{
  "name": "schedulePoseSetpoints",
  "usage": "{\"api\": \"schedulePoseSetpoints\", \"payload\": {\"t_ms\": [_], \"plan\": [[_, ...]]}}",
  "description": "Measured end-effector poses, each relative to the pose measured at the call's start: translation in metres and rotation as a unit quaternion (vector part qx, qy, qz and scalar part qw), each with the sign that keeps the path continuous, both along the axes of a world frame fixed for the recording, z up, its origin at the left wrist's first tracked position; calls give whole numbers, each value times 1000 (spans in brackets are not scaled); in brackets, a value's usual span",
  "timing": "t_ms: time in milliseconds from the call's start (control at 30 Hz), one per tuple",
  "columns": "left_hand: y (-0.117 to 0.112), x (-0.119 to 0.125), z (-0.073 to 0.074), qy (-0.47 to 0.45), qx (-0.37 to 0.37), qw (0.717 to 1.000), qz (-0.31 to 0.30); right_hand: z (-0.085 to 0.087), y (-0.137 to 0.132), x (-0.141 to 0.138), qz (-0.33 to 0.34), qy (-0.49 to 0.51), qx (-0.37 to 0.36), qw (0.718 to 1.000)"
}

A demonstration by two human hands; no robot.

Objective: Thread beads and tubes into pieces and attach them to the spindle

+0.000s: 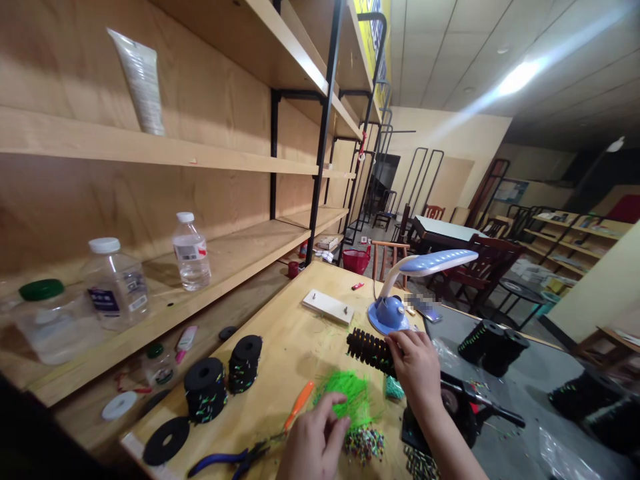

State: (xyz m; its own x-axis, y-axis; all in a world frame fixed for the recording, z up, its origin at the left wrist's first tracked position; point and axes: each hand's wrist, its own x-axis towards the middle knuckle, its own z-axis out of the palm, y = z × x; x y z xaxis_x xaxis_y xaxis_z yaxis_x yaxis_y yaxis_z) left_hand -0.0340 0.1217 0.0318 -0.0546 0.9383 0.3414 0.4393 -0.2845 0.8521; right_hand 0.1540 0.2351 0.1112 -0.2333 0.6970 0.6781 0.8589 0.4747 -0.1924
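My right hand (414,363) is closed around the near end of a black ribbed roll (369,351) with small yellow spots between its ridges. Below that hand stands a black clamp-like device (450,413) with a long handle, partly covered by my forearm. My left hand (317,437) hovers over the table with bent fingers, thumb and index apart; nothing shows between them. Just beyond it lies a heap of bright green strands (350,393), and beside it a pile of multicoloured beads (365,443). An orange-handled tool (300,403) and blue-handled pliers (227,461) lie to its left.
Black foam rolls (205,390) and a flat black ring (167,441) sit at the table's left. A blue desk lamp (390,313) and a white plate with two bolts (327,307) stand farther back. More black rolls (493,347) are on the grey table. Wooden shelves (240,257) hold bottles.
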Motion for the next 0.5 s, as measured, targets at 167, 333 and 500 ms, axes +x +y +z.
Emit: {"api": "schedulePoseSetpoints", "payload": {"t_ms": [167,333,500], "plan": [[1,-2,2,-61,-4,998,-22,8,7,-1,31,10,-48,998],[2,-3,23,-100,-20,992,-81,12,2,1,73,17,-96,993],[12,13,42,-93,1,991,-100,15,-27,1,105,55,-108,987]]}}
